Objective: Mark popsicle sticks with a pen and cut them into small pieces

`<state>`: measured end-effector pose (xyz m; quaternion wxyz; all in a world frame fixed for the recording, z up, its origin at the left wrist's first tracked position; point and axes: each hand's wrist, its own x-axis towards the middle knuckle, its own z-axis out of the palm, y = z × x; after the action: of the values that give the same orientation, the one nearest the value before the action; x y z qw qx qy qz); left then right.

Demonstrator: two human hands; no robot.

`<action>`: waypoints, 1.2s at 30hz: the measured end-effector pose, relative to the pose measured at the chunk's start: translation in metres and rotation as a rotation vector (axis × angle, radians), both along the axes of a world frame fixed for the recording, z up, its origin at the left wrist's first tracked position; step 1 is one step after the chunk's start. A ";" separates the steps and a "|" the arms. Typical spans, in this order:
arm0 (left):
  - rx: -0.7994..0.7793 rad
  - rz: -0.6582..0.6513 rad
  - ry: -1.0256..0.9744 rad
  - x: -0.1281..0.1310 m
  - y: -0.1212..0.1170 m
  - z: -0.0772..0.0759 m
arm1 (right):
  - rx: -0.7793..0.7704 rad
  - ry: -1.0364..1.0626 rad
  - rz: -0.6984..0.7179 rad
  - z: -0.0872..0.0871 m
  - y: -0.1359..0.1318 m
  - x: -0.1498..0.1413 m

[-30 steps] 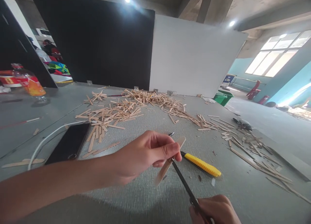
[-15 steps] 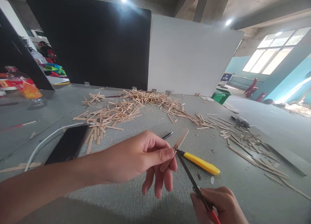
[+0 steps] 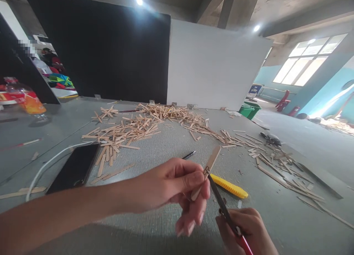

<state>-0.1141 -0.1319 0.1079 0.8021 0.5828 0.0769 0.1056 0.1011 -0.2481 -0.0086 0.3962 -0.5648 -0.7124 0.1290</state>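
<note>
Stick [image 3: 214,157] in left fingers [image 3: 195,179]: pale tan, dark mark across. Tool [image 3: 218,198] in right fingers [image 3: 245,217]: dark blade, red handle. Knife [image 3: 231,187], right of left fingers: yellow, ribbed. Pen [image 3: 189,155], beyond them: black. Phone [image 3: 73,168], left of them: black. Loose sticks [image 3: 132,129], farther: tan. Worktop [image 3: 265,196], beneath both: grey, fine-lined.

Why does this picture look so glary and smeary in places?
Head view: the ceiling light flares with a bluish haze, and the window washes out white. Head view: the bottle at left looks smeared, while the wooden stick in the left hand is clearer; a soft shadow darkens the table below the left forearm.
</note>
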 end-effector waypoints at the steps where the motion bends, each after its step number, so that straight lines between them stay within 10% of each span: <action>1: 0.070 0.016 0.044 -0.002 0.003 0.003 | -0.004 -0.016 -0.009 0.001 0.002 0.001; 8: 0.300 0.184 0.169 -0.013 0.014 0.020 | -0.003 -0.241 0.039 -0.002 0.007 0.013; 20: -0.086 -0.009 -0.096 -0.003 0.001 0.003 | 0.217 -0.299 0.078 0.002 0.005 0.013; 36: -0.246 -0.151 -0.206 0.005 0.019 -0.018 | -0.204 0.091 0.330 0.002 0.015 0.004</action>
<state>-0.1089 -0.1134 0.0901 0.8767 0.4703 -0.0373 0.0937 0.1053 -0.2336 -0.0064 0.3420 -0.4711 -0.7599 0.2893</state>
